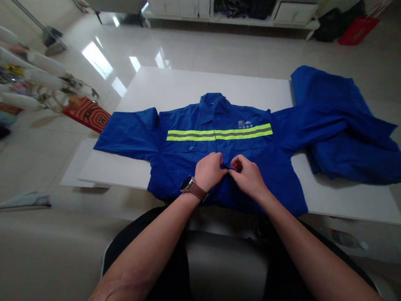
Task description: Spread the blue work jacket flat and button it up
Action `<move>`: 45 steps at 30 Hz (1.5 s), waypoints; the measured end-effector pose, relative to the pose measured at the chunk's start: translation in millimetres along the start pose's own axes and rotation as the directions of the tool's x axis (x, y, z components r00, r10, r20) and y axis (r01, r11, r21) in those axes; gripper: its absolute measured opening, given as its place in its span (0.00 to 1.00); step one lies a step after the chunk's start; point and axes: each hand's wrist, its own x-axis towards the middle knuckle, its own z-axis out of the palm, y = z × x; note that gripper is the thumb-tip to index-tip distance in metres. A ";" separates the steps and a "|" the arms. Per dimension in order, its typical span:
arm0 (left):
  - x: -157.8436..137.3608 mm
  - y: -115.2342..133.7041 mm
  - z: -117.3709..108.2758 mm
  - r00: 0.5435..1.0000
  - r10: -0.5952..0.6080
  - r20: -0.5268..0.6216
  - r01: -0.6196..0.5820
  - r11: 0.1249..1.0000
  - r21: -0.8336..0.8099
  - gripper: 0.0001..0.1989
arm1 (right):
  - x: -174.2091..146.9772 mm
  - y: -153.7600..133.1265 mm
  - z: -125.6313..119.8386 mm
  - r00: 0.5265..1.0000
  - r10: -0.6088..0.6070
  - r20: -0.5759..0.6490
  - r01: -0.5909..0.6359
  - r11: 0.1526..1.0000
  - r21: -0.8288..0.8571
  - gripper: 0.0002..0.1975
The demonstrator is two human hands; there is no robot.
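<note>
A blue work jacket [191,163] lies front side up, its sleeves spread to both sides and its collar pointing away from me. A yellow-green and grey reflective stripe [199,135] crosses its chest, and a small white logo sits above it on the right. My left hand [210,170], with a watch [188,184] on the wrist, pinches the front placket below the stripe. Close beside it, my right hand [246,174] pinches the same placket edge, fingertips nearly meeting. Whether a button lies between the fingers is hidden.
The jacket rests on a low white table [166,81]. More blue cloth [343,142] is heaped at its right end. A red patterned bag [87,114] stands past the left end. At the back are a white cabinet [179,6] and a red bag [358,30].
</note>
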 end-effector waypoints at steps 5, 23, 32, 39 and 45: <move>0.1 -0.8 4.0 0.995 0.051 -0.089 -0.050 0.999 0.010 0.05 | 2.3 1.5 0.8 1.000 -0.002 -0.002 0.002 1.000 0.027 0.04; 4.7 -3.9 1.9 0.989 0.148 0.020 -0.148 0.989 -0.022 0.09 | -6.0 -6.8 -5.2 0.995 -0.084 0.058 0.101 0.894 -0.437 0.09; 0.0 1.9 -1.4 0.985 0.123 0.122 -0.122 0.992 -0.022 0.12 | -2.0 -4.8 -7.6 1.000 -0.005 -0.002 0.003 0.854 -0.520 0.08; 1.4 -9.3 -4.4 0.961 0.138 0.240 -0.132 0.990 -0.038 0.12 | 2.6 1.3 -7.1 0.982 -0.056 0.179 0.128 0.899 -0.418 0.16; -3.4 -3.8 -2.2 0.974 -0.062 0.216 0.031 0.989 0.144 0.21 | -4.4 3.3 -3.5 0.939 0.093 0.332 0.130 0.797 -0.590 0.21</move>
